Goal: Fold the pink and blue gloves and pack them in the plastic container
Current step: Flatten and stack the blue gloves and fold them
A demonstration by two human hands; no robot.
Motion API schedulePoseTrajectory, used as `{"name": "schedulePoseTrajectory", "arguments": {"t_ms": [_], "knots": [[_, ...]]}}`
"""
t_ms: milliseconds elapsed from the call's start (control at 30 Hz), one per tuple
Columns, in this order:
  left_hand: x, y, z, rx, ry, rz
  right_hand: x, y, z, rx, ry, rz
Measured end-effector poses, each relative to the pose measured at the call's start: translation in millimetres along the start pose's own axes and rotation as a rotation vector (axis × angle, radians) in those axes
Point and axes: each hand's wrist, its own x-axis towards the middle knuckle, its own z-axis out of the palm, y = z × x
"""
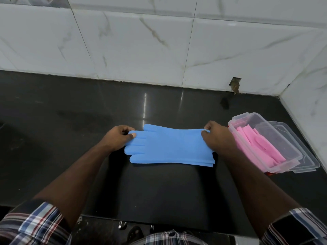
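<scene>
Blue gloves (pixel 169 145) pinched flat on black counter (pixel 70 106), fingertips by left hand (pixel 117 137), cuff by right hand (pixel 216 137), pink gloves (pixel 261 144) packed in plastic container (pixel 276 133) beside, lid (pixel 300 149) underneath

Two hands: left hand (pixel 118 138), right hand (pixel 216 138). Two blue gloves (pixel 169 147), stacked flat one on the other, the lower showing only as a second edge at the cuff. Pink gloves (pixel 261 145) in a folded bundle; exact number impossible to tell. One clear plastic container (pixel 286 156). One clear lid (pixel 307 160), beneath and beside the container. One small red item (pixel 269 173) peeking out under the container's near corner. One dark desk (pixel 70 106). Two checked sleeves (pixel 33 225), one per arm.
</scene>
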Motion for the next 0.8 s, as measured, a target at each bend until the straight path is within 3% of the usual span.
{"name": "schedulePoseTrajectory", "arguments": {"t_ms": [233,367,533,600,700,800], "knots": [[-0.8,3.8,2.8,0.036,0.004,-0.001,-4.1,10.7,2.5,0.376,0.023,0.158],[2.0,2.5,4.1,0.079,0.033,0.007,-5.0,18.5,3.3,0.183,-0.067,0.14],[-19.1,18.3,16.7,0.509,0.308,0.27,-13.1,24.6,5.4,-0.033,-0.059,0.089],[-35.6,28.4,26.8,0.486,0.195,0.453,-16.8,27.7,3.7,-0.02,-0.057,0.111],[-53.3,33.1,46.0,0.5,-0.096,0.564,-24.0,32.8,1.0,0.02,-0.054,0.144],[-57.8,31.4,60.6,0.579,-0.158,0.596,-38.2,32.5,-3.2,0.127,-0.099,0.106]]}}
